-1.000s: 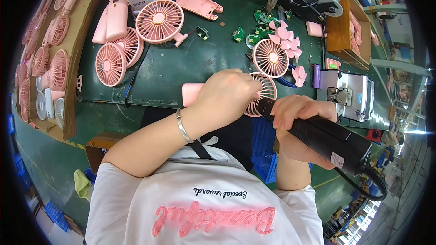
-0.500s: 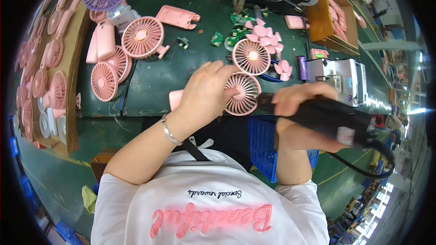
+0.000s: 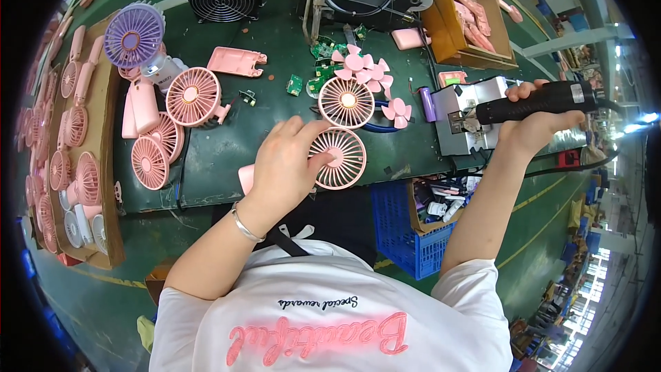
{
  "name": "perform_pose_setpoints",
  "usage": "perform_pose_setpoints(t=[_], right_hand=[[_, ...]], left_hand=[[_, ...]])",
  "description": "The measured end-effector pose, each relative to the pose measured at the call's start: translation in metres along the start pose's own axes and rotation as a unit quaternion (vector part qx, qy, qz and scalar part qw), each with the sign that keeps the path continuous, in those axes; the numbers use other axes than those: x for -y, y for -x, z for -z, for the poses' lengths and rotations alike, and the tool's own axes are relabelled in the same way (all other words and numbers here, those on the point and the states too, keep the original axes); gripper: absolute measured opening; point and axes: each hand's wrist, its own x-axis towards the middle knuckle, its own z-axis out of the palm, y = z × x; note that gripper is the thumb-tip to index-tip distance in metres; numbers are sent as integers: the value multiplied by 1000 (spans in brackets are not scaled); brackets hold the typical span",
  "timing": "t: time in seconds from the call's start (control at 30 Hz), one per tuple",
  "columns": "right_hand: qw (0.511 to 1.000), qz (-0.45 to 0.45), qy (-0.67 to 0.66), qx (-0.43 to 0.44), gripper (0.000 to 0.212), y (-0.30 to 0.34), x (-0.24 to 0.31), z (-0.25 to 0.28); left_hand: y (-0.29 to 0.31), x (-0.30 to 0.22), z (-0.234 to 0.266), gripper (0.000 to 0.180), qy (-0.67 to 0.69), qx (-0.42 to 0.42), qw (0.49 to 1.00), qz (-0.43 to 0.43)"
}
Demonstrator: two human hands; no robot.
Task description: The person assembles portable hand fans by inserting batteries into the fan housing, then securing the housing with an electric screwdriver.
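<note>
My left hand point(image 3: 284, 162) is closed on a pink handheld fan point(image 3: 352, 158) near the table's front edge. Its thumb presses the middle of the round grille, and the fan's pale handle shows to the left of the wrist. Out to the right, my right hand point(image 3: 533, 124) grips a black electric screwdriver point(image 3: 551, 98), which lies nearly level with its cord trailing right. The screwdriver's tip is over the metal front part of a white box-shaped screw feeder point(image 3: 451, 100); whether they touch I cannot tell. A loose pink grille point(image 3: 346, 101) lies just beyond the held fan.
Pink fan blades point(image 3: 354, 62), green circuit boards point(image 3: 295, 85) and a purple battery cell point(image 3: 428, 105) lie farther back. Assembled pink fans point(image 3: 193, 96) stand left, beside a cardboard tray point(image 3: 110, 207) of fans. A box of pink parts point(image 3: 441, 27) sits back right; a blue crate point(image 3: 396, 227) is below.
My right hand has carried the screwdriver away from the held fan, right and up to the screw feeder. My left hand keeps its hold on the fan. The whole view has shifted somewhat.
</note>
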Motion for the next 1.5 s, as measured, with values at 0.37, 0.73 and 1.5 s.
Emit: perform_pose_setpoints(t=[0.37,0.73,1.5], right_hand=[[932,-113,-251,237,111,124,-23,-66],[925,-143,-203,288,116,148,-50,-82],[926,-151,-218,270,115,147,-55,-80]], left_hand=[[-1,2,-5,37,2,-3,1000,6],[-1,3,-2,37,24,3,1000,16],[0,5,-4,35,33,11,999,21]])
